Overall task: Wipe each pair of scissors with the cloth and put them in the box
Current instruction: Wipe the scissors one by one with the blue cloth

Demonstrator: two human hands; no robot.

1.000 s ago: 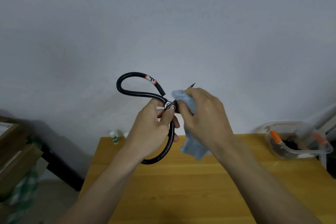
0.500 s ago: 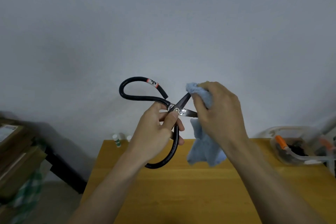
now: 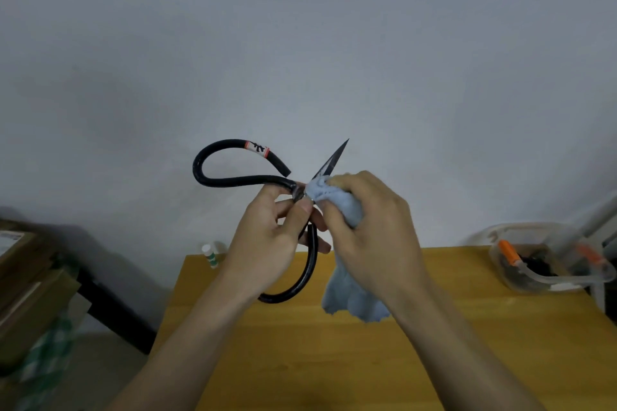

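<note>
- Black-handled scissors (image 3: 240, 178) held aloft over the table (image 3: 334, 360); left hand (image 3: 267, 243) fingers pinch them at the pivot
- Right hand (image 3: 374, 233) fingers clamp the pale blue cloth (image 3: 347, 297) round the blade base; one tip shows bare above
- Clear box (image 3: 534, 280) at the table's far right already holds orange-handled items
- Judged: wiping under way, boxing this pair outstanding

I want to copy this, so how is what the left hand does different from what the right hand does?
The left hand holds the black scissors near the pivot; the right hand holds the blue cloth. The left hand's grip is on hard metal and handle; the right hand's bunches soft cloth against the blade. The left hand's thumb shows; the right hand shows its back. Both are raised above the wooden table.
</note>
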